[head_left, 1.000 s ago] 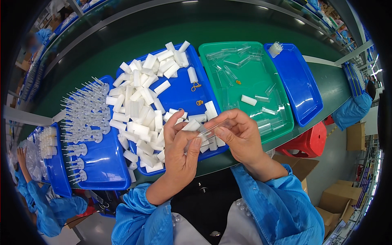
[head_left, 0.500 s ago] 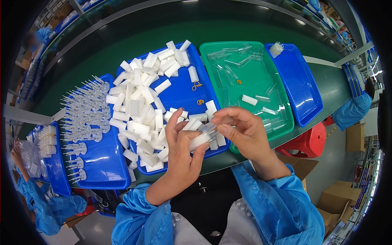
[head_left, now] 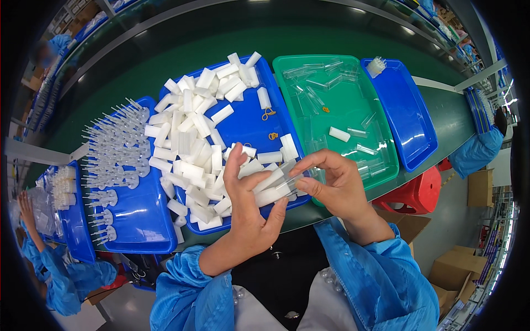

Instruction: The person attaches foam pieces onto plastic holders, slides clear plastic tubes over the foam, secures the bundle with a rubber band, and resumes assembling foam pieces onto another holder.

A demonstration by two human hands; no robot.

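Note:
In front of me, my left hand (head_left: 248,207) has a white rectangular block (head_left: 274,195) between its thumb and bent forefinger. The other left fingers are raised. My right hand (head_left: 339,185) pinches a clear plastic tube (head_left: 289,182) between thumb and forefinger. The tube's left end meets the block; how far the block sits inside it I cannot tell. Just behind both hands lies a blue tray (head_left: 243,124) piled with white blocks (head_left: 190,124). To its right, a green tray (head_left: 356,102) holds several clear tubes (head_left: 314,99) and one white block (head_left: 339,134).
At left, a blue tray (head_left: 138,220) carries many translucent parts with thin stems (head_left: 113,149). A blue tray (head_left: 408,110) at right has a small cluster of clear pieces (head_left: 376,67). A red stool (head_left: 414,190) and cardboard boxes (head_left: 452,267) stand right. A co-worker's hand (head_left: 26,207) shows far left.
The white block and my left thumb have shifted slightly right, and more of the block shows. My left fingers have loosened a little. My right hand keeps its pinch on the tube.

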